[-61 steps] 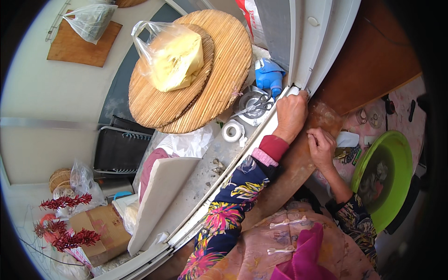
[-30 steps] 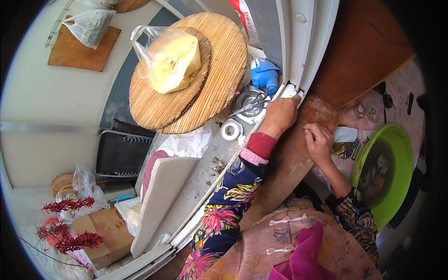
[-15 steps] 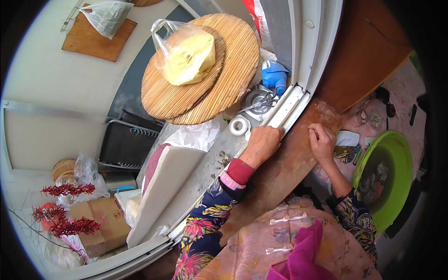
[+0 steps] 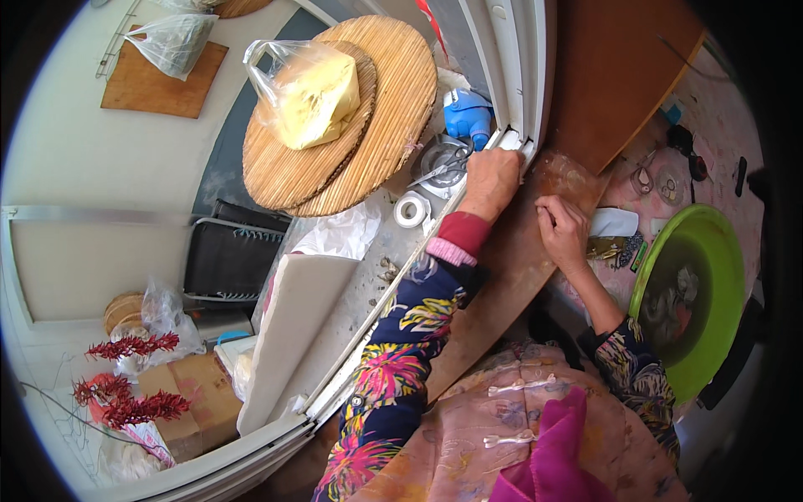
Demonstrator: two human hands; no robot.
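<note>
My left hand [image 4: 492, 180] reaches up to the white window rail [image 4: 393, 276], its fingers curled over the rail's upper end where it meets the white frame [image 4: 510, 75]. My right hand [image 4: 562, 230] lies on the brown wooden board [image 4: 510, 276] just right of it, with bent fingertips pressing at the edge of a glossy clear film [image 4: 573, 171] stuck to the wood. Beside the left hand, scissors [image 4: 439, 167] lie on a round metal lid. A white tape roll [image 4: 411, 209] sits just below them on the sill.
Two round woven boards [image 4: 393, 109] carry a plastic bag with a yellow block [image 4: 314, 92]. A blue object [image 4: 467, 117] stands near the frame. A green basin [image 4: 711, 251] sits at the right; a white panel [image 4: 293, 326], boxes and red flowers [image 4: 125, 402] at the left.
My left hand slid down along the rail, then came back up to the rail's upper end. The right hand stayed on the board.
</note>
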